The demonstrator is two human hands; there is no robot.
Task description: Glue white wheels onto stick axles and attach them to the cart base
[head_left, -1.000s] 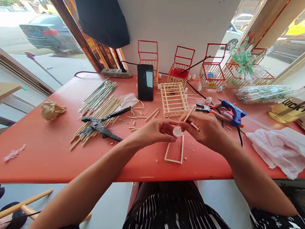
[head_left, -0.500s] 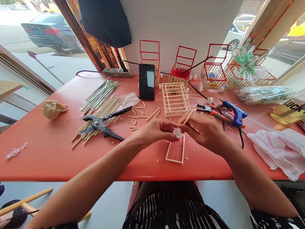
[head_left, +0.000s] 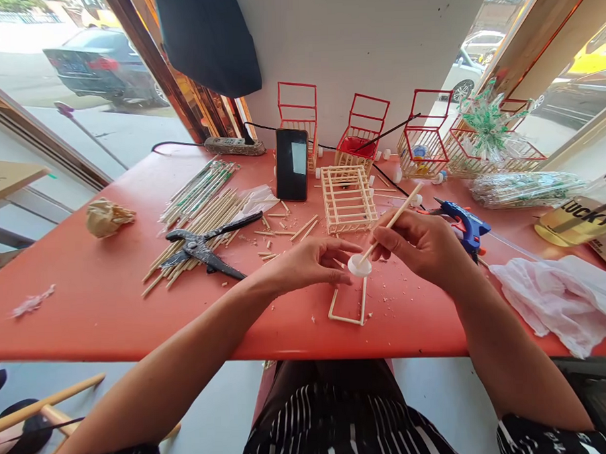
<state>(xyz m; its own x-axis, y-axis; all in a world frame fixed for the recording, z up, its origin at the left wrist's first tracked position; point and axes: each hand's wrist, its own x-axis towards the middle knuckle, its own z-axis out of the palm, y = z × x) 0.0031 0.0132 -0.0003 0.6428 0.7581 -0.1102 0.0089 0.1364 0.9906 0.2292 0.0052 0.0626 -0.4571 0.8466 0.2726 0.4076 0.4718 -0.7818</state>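
White cap [head_left: 359, 267] seems already set on a wooden stick [head_left: 405, 205], above the tabletop [head_left: 111, 293], unattached to the stick cage [head_left: 349, 208]; right hand [head_left: 417, 241] pinches the stick, left hand [head_left: 311, 263] has fingers apart.

A white wall [head_left: 366, 39] stands at twelve o'clock behind a red table [head_left: 111, 293]. Bright daylight fills a window [head_left: 130, 117] at ten o'clock and another window [head_left: 487, 28] at two; pale floor [head_left: 205, 416] shows at seven.
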